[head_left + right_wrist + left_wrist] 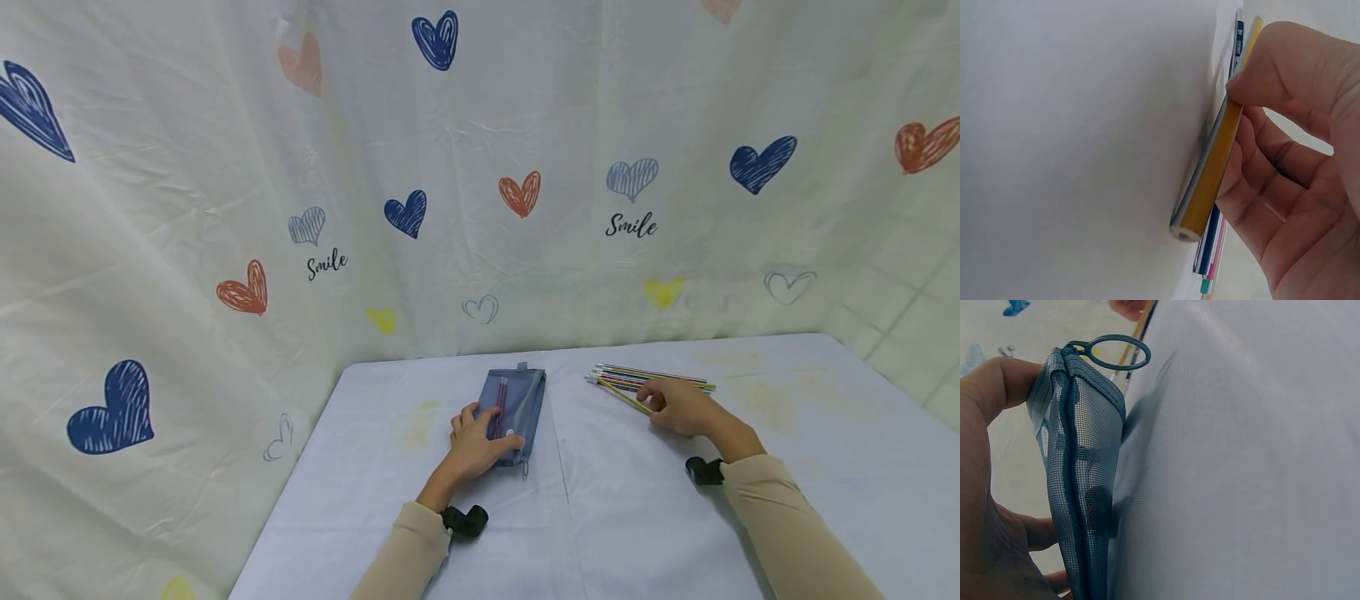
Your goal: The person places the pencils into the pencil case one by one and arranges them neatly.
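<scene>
A blue mesh zip pouch (pixel 530 408) lies flat on the white-covered table, with a couple of dark reddish pencils (pixel 501 398) showing at its face. My left hand (pixel 480 442) rests on its near part, thumb and fingers spread apart. In the left wrist view the thumb touches the pouch (pixel 1094 425) close to the zipper end, where a ring pull (pixel 1119 352) sticks out. Farther right, my right hand (pixel 678 407) pinches a yellow-striped pencil (pixel 1213 169) between thumb and fingers, its flat end facing the wrist camera. Beside it lies a bunch of pencils (pixel 637 372).
Behind the table hangs a white curtain (pixel 450 275) printed with hearts and the word Smile. The white tablecloth (pixel 622 517) has creases and faint yellowish marks. Dark wrist cameras (pixel 467 521) sit at both sleeve cuffs.
</scene>
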Tool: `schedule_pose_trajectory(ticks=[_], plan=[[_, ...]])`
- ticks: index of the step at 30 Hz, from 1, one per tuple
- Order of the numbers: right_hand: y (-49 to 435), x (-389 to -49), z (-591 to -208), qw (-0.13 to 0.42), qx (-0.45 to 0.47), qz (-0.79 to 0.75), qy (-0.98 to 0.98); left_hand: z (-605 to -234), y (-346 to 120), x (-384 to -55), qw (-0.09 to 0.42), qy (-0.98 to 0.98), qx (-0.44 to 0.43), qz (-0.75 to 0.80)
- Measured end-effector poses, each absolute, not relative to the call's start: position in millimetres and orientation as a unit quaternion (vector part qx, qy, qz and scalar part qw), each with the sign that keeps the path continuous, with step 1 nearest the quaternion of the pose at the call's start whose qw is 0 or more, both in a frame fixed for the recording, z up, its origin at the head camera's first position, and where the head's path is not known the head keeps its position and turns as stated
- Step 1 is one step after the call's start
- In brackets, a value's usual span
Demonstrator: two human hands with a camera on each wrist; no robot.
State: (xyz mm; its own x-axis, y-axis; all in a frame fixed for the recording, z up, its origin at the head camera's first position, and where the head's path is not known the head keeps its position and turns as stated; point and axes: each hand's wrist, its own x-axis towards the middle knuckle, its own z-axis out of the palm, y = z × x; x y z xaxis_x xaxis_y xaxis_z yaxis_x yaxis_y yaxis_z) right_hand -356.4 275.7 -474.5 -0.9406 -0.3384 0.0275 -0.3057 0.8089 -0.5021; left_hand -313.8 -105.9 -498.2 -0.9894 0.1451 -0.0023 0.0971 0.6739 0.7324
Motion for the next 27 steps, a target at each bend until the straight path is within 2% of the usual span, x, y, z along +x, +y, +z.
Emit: schedule_pose_trajectory(ticks=[22,27], plan=[[269.9,-357.9,-467.7,0.018,-0.169,-0.334,0.927,-499.1,-106.5,-313.5,0.029,0.913,0.067,0.401],[264.1,-354.8,-464.0,0.029,-0.16,-0.36,0.919,-499.9,-106.1,-314.0,0.027,0.915,0.066,0.398]])
